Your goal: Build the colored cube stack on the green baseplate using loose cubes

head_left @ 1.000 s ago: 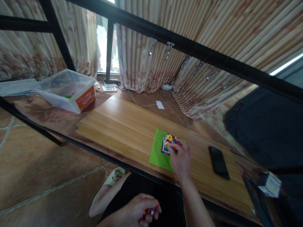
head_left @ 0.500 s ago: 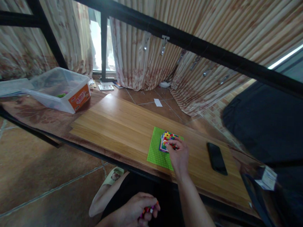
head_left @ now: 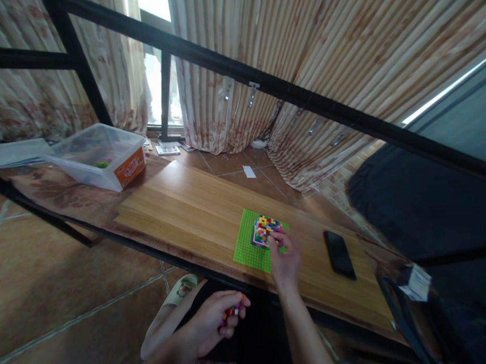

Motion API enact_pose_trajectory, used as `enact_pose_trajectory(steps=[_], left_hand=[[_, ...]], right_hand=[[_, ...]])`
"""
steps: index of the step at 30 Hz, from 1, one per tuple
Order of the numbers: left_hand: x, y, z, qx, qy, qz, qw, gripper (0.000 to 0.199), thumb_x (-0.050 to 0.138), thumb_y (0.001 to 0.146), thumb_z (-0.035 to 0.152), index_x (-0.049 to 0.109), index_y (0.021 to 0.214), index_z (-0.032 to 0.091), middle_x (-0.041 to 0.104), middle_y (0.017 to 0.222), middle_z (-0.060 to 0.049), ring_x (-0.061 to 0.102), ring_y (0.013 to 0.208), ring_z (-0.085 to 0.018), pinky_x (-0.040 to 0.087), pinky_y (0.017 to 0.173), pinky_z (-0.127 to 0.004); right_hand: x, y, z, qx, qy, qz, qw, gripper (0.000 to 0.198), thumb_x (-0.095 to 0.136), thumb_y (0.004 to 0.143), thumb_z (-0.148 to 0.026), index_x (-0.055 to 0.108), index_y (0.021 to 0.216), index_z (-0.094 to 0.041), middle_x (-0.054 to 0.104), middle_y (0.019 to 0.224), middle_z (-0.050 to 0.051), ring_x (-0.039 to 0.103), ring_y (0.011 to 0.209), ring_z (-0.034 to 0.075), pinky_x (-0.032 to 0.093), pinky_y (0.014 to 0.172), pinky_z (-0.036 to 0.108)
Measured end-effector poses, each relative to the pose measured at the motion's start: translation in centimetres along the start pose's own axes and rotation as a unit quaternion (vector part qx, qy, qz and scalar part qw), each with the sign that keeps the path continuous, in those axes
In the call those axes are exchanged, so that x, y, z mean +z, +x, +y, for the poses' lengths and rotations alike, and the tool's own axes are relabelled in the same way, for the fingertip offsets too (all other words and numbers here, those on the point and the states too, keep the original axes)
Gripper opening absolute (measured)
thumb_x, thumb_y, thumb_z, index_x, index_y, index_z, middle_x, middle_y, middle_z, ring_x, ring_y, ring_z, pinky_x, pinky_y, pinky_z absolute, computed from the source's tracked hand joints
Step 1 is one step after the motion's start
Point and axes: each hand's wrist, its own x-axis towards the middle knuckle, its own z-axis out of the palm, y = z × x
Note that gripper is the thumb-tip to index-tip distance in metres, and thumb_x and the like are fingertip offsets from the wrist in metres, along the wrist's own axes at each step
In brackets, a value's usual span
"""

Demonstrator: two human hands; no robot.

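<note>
Brick block (head_left: 265,230), multicoloured and built in layers, stands on the far right corner of a green baseplate (head_left: 248,246), which lies flat on the wooden board (head_left: 194,207). Right hand (head_left: 285,258) reaches over the baseplate's near right edge, fingertips touching the block's near side; whether they pinch a piece cannot be told. Left hand (head_left: 212,321), well short of the baseplate and below the board's front edge, is curled around several small loose bricks (head_left: 232,310). Black phone (head_left: 338,253) lies right of the baseplate. Clear plastic bin (head_left: 100,156) sits far left of it.
</note>
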Motion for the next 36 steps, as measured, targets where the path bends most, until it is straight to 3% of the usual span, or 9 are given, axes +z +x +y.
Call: enact_pose_trajectory(steps=[2, 6, 12, 19, 24, 30, 36], left_hand=[[-0.1, -0.4, 1.2, 0.028, -0.014, 0.006, 0.999, 0.028, 0.068, 0.073, 0.036, 0.066, 0.088, 0.013, 0.052, 0.07, 0.001, 0.035, 0.05, -0.003, 0.013, 0.044, -0.019], [0.1, -0.8, 2.9, 0.08, -0.049, -0.013, 0.996, 0.03, 0.067, 0.076, 0.035, 0.066, 0.095, 0.012, 0.05, 0.071, 0.001, 0.033, 0.049, -0.002, 0.013, 0.042, -0.018], [0.9, -1.2, 3.2, 0.104, -0.059, -0.02, 0.993, 0.022, 0.065, 0.078, 0.032, 0.062, 0.085, 0.011, 0.05, 0.07, 0.001, 0.032, 0.046, -0.001, 0.013, 0.039, -0.017], [1.5, -1.6, 3.1, 0.104, -0.037, -0.037, 0.993, 0.026, 0.068, 0.076, 0.036, 0.059, 0.081, 0.012, 0.05, 0.069, 0.001, 0.035, 0.047, -0.002, 0.015, 0.04, -0.016], [1.5, -1.1, 2.4, 0.082, -0.052, -0.04, 0.994, 0.026, 0.068, 0.077, 0.037, 0.06, 0.081, 0.013, 0.051, 0.07, 0.0, 0.035, 0.049, -0.002, 0.015, 0.042, -0.016], [1.1, -0.1, -0.6, 0.001, -0.03, -0.045, 0.999, 0.031, 0.066, 0.077, 0.04, 0.066, 0.089, 0.011, 0.052, 0.071, -0.002, 0.034, 0.05, -0.003, 0.012, 0.043, -0.019], [0.1, 1.1, -4.2, -0.077, 0.016, -0.066, 0.995, 0.032, 0.068, 0.071, 0.041, 0.068, 0.082, 0.011, 0.052, 0.067, -0.001, 0.03, 0.045, -0.003, 0.009, 0.043, -0.02]], right_hand=[[-0.8, -1.7, -0.7, 0.026, 0.037, -0.033, 0.998, 0.022, 0.058, 0.083, -0.037, 0.071, 0.084, -0.02, 0.067, 0.103, 0.009, 0.059, 0.102, 0.024, 0.041, 0.095, 0.045], [-1.8, -5.7, -2.3, 0.086, 0.115, -0.166, 0.976, 0.027, 0.056, 0.086, -0.042, 0.071, 0.096, -0.021, 0.07, 0.099, 0.007, 0.063, 0.093, 0.022, 0.047, 0.086, 0.038], [-2.0, -8.2, -4.1, 0.072, 0.135, -0.225, 0.962, 0.024, 0.059, 0.086, -0.038, 0.07, 0.103, -0.024, 0.068, 0.106, 0.007, 0.061, 0.101, 0.022, 0.048, 0.092, 0.039], [-2.0, -8.2, -4.7, 0.065, 0.159, -0.208, 0.963, 0.019, 0.058, 0.087, -0.035, 0.072, 0.095, -0.024, 0.069, 0.1, 0.007, 0.064, 0.096, 0.022, 0.051, 0.086, 0.037], [-2.3, -8.3, -4.6, 0.133, 0.194, -0.19, 0.953, 0.021, 0.06, 0.085, -0.038, 0.071, 0.094, -0.021, 0.072, 0.091, 0.006, 0.067, 0.085, 0.02, 0.054, 0.075, 0.032], [-3.1, -6.3, -3.2, 0.182, 0.22, -0.109, 0.952, 0.02, 0.072, 0.074, -0.035, 0.071, 0.085, -0.019, 0.07, 0.079, 0.004, 0.065, 0.072, 0.019, 0.054, 0.064, 0.03], [-2.5, -3.2, -1.5, 0.163, 0.217, -0.058, 0.961, 0.019, 0.075, 0.069, -0.036, 0.073, 0.079, -0.02, 0.068, 0.077, 0.002, 0.061, 0.063, 0.016, 0.053, 0.057, 0.029]])
